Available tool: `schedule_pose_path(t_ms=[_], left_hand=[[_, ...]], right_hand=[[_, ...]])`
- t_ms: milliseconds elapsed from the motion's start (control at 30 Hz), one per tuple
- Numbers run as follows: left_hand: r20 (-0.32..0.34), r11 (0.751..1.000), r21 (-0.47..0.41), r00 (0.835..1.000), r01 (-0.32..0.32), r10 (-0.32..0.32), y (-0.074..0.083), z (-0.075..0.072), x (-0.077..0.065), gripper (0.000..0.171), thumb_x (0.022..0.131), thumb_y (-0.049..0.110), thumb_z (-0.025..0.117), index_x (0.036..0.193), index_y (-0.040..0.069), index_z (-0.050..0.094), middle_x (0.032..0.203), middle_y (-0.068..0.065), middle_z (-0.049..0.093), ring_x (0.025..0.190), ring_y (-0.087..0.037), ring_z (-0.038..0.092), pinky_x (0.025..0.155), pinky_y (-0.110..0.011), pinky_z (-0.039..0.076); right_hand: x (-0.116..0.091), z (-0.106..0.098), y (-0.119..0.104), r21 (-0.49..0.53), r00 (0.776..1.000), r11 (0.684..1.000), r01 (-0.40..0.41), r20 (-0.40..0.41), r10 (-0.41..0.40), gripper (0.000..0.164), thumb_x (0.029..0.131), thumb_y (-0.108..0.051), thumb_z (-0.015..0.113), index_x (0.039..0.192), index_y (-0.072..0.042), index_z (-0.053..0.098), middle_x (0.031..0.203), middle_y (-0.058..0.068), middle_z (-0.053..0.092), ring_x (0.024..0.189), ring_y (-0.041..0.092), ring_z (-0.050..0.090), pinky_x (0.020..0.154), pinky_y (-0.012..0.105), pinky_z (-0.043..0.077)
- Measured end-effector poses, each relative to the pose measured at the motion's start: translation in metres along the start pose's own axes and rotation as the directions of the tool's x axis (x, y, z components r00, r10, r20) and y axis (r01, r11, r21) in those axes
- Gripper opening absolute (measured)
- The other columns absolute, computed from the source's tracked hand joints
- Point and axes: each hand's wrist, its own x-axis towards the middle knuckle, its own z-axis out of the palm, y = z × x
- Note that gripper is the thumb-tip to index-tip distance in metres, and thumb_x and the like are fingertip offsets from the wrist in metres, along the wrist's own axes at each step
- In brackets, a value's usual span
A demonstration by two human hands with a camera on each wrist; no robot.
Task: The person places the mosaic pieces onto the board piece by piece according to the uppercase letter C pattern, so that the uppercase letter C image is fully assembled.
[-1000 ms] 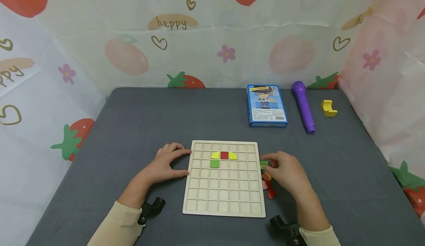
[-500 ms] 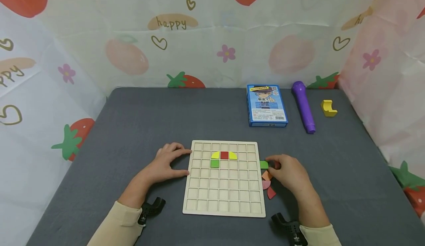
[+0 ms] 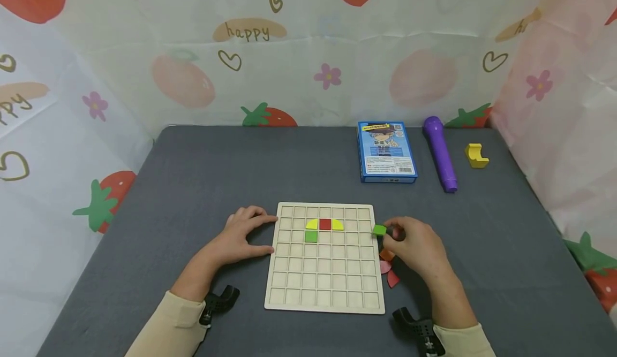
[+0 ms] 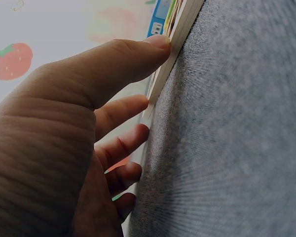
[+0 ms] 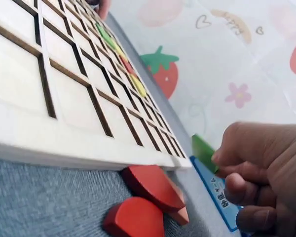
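Note:
A pale wooden grid board [image 3: 325,310] lies on the grey table. In its upper cells sit a red square [image 3: 325,224] between two yellow rounded pieces, the left one [image 3: 312,223] and the right one [image 3: 338,225], with a green square [image 3: 311,236] below the left yellow. My left hand [image 3: 243,236] touches the board's left edge with thumb and index fingertips, the fingers loosely spread. My right hand [image 3: 416,245] pinches a green tile [image 3: 379,230] at the board's right edge; the right wrist view shows that tile [image 5: 203,152] tilted and raised.
Beside the board's right edge lie loose orange [image 3: 387,255], pink [image 3: 385,267] and red [image 3: 393,279] pieces, partly under my right hand. Farther back are a blue box [image 3: 388,153], a purple microphone-shaped object [image 3: 441,156] and a yellow notched block [image 3: 476,156]. Printed cloth surrounds the table.
My right hand drew back slightly from the green piece beside the board, then took a green tile up and toward the board's edge. The left hand has stayed at the left edge.

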Motion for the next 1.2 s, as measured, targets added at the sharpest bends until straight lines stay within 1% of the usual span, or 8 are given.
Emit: schedule_pose_path(t_ms=[133, 233, 400, 533, 700, 833, 1033, 1200], left_hand=[[0.002, 1.000, -0.006, 1.000, 0.002, -0.002, -0.001, -0.001, -0.001, 0.066, 0.085, 0.042, 0.084, 0.143, 0.019, 0.063, 0.130, -0.002, 0.052, 0.110, -0.022, 0.043, 0.094, -0.048, 0.030], [0.001, 1.000, -0.007, 1.000, 0.004, -0.004, -0.001, -0.002, -0.001, 0.066, 0.085, 0.041, 0.084, 0.143, 0.019, 0.063, 0.130, -0.002, 0.052, 0.110, -0.023, 0.043, 0.093, -0.048, 0.030], [-0.002, 1.000, -0.004, 1.000, -0.002, 0.002, -0.002, -0.003, -0.002, 0.065, 0.085, 0.041, 0.084, 0.143, 0.018, 0.063, 0.129, -0.003, 0.052, 0.110, -0.023, 0.043, 0.092, -0.047, 0.030], [-0.003, 1.000, -0.002, 1.000, -0.005, 0.005, -0.002, -0.003, -0.002, 0.065, 0.085, 0.040, 0.085, 0.142, 0.018, 0.063, 0.129, -0.003, 0.052, 0.109, -0.023, 0.043, 0.092, -0.047, 0.030], [-0.001, 1.000, 0.002, 1.000, -0.007, 0.007, 0.000, -0.002, -0.002, 0.066, 0.084, 0.041, 0.085, 0.142, 0.018, 0.064, 0.129, -0.003, 0.053, 0.109, -0.023, 0.043, 0.092, -0.047, 0.030], [-0.003, 1.000, -0.001, 1.000, -0.009, 0.009, 0.001, -0.001, -0.002, 0.066, 0.084, 0.041, 0.085, 0.142, 0.018, 0.064, 0.128, -0.003, 0.053, 0.109, -0.023, 0.043, 0.092, -0.047, 0.030], [-0.005, 1.000, -0.003, 1.000, -0.014, 0.014, -0.001, 0.001, -0.001, 0.065, 0.085, 0.043, 0.084, 0.142, 0.020, 0.063, 0.129, -0.001, 0.052, 0.110, -0.022, 0.044, 0.092, -0.047, 0.030], [-0.009, 1.000, -0.012, 1.000, -0.015, 0.015, -0.002, 0.001, -0.001, 0.064, 0.086, 0.044, 0.083, 0.143, 0.020, 0.063, 0.130, -0.001, 0.052, 0.111, -0.022, 0.044, 0.093, -0.048, 0.030]], right_hand=[[0.000, 0.001, -0.007, 0.067, 1.000, 0.998, 0.011, -0.029, -0.009, 0.028, 0.089, -0.017, 0.068, 0.113, -0.005, 0.074, 0.086, 0.002, 0.058, 0.059, 0.017, 0.048, 0.053, 0.033, 0.037], [0.001, 0.002, -0.014, 0.110, 0.999, 0.994, 0.029, -0.048, -0.024, 0.029, 0.089, -0.016, 0.068, 0.115, -0.005, 0.073, 0.088, 0.003, 0.058, 0.057, 0.017, 0.047, 0.051, 0.032, 0.037], [0.004, 0.002, -0.032, 0.147, 0.997, 0.987, 0.058, -0.065, -0.049, 0.027, 0.090, -0.013, 0.069, 0.116, -0.005, 0.072, 0.088, 0.004, 0.057, 0.059, 0.018, 0.048, 0.051, 0.032, 0.038], [0.007, 0.003, -0.045, 0.160, 0.992, 0.981, 0.109, -0.076, -0.098, 0.023, 0.092, -0.012, 0.069, 0.113, -0.005, 0.073, 0.087, 0.003, 0.055, 0.062, 0.018, 0.047, 0.053, 0.031, 0.035], [0.009, 0.007, -0.060, 0.176, 0.986, 0.971, 0.161, -0.057, -0.154, 0.019, 0.093, -0.013, 0.070, 0.111, -0.007, 0.074, 0.087, 0.001, 0.053, 0.064, 0.018, 0.046, 0.055, 0.032, 0.033], [0.010, 0.014, -0.070, 0.181, 0.982, 0.966, 0.187, -0.039, -0.183, 0.019, 0.093, -0.015, 0.072, 0.111, -0.009, 0.074, 0.086, 0.000, 0.052, 0.062, 0.017, 0.042, 0.055, 0.032, 0.032], [0.010, 0.030, -0.082, 0.171, 0.975, 0.960, 0.221, -0.007, -0.223, 0.020, 0.091, -0.013, 0.074, 0.111, -0.012, 0.075, 0.082, -0.003, 0.052, 0.056, 0.011, 0.036, 0.053, 0.029, 0.029], [0.008, 0.045, -0.089, 0.164, 0.968, 0.957, 0.241, 0.036, -0.250, 0.020, 0.089, -0.014, 0.074, 0.108, -0.015, 0.077, 0.080, -0.007, 0.052, 0.056, 0.008, 0.032, 0.053, 0.028, 0.026]])
